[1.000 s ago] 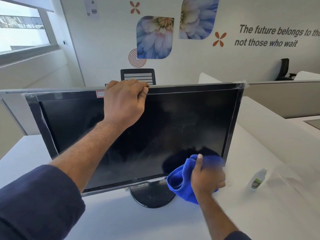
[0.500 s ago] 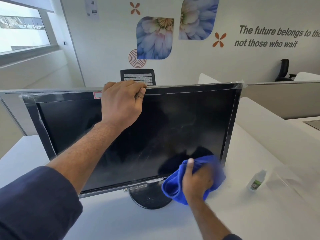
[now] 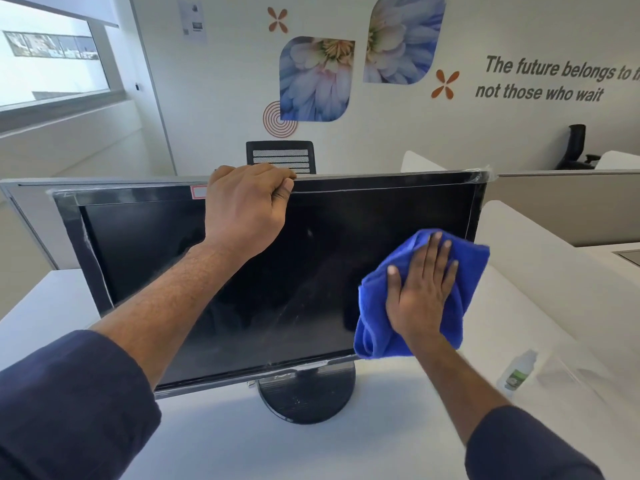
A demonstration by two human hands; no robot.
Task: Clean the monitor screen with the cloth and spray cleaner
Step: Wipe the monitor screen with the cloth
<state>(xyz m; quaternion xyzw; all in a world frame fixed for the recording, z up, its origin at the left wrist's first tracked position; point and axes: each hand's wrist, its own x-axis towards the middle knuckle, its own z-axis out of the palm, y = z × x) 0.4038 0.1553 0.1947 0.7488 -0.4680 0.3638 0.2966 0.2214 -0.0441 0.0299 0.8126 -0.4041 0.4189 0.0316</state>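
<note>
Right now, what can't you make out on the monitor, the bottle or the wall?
All in the head view:
- Screen under the blue cloth, right hand and left hand: covered.
- Spray bottle label: too small and blurred to read.
- Wall slogan: first line cut off by the right edge.
- Left hand's fingertips: curled behind the monitor's top edge.

My left hand (image 3: 244, 206) covers the middle of the monitor (image 3: 346, 216) top bezel, and its fingertips curl out of sight behind the edge. My left forearm hides a diagonal band of screen. The blue cloth (image 3: 375, 327) and my right hand (image 3: 420, 289) mask the screen's right side and lower right corner. The spray bottle (image 3: 517, 372), near right on the desk, carries a label too small to read. The wall lettering (image 3: 554, 79) is cut off at the right edge. Both my sleeves run off the bottom.
</note>
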